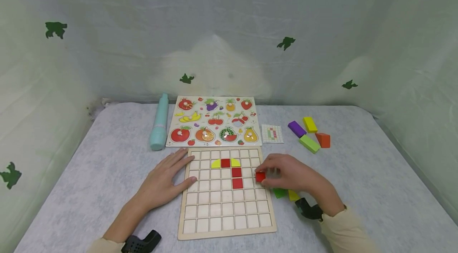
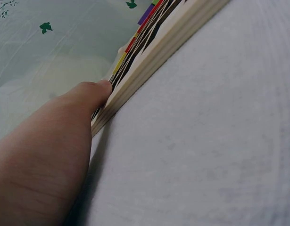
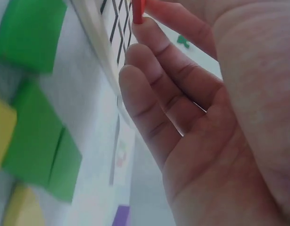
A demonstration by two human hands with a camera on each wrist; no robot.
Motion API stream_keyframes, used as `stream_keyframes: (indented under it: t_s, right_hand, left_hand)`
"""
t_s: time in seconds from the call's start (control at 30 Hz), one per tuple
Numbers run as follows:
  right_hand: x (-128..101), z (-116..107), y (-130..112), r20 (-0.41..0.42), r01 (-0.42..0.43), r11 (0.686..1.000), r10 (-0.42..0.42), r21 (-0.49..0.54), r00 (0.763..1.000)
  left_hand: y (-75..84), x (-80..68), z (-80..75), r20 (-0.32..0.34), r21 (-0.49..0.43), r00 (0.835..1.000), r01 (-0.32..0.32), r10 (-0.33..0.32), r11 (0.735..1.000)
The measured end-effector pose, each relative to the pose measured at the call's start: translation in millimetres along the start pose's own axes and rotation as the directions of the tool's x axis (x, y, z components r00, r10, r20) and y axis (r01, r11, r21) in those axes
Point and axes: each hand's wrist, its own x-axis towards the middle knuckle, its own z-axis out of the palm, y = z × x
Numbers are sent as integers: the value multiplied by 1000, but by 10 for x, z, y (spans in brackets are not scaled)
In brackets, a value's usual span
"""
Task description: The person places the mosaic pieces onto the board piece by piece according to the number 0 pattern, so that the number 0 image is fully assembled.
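Note:
A wooden grid board (image 1: 227,234) lies flat on the table. Three red squares (image 1: 237,183) and two yellow rounded pieces (image 1: 216,164) sit in its upper cells. My left hand (image 1: 164,181) rests at the board's left edge, fingers spread, with thumb and fingertips on the rim. Between thumb and fingers, my right hand (image 1: 288,171) pinches a red square block (image 1: 260,177) over the board's right side. The right wrist view catches only the edge of that block (image 3: 138,10) at the fingertips. Under the right hand, green blocks (image 3: 34,134) and a yellow block (image 1: 293,195) lie partly hidden.
Behind the board lies a fruit puzzle (image 1: 198,125), with a teal bottle-shaped object (image 1: 159,125) at its left. A small pattern card (image 1: 272,133) is at its right. Farther right are purple (image 1: 297,129), yellow (image 1: 310,124), light green (image 1: 309,144) and orange-red (image 1: 323,140) blocks.

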Motion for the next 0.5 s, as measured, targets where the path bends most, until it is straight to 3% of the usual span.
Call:
stream_keyframes:
  t_s: [0.5]
  right_hand:
    - [122, 264, -303, 46, 117, 991, -115, -62, 992]
  left_hand:
    - [-1, -4, -2, -7, -6, 1000, -5, 5, 1000]
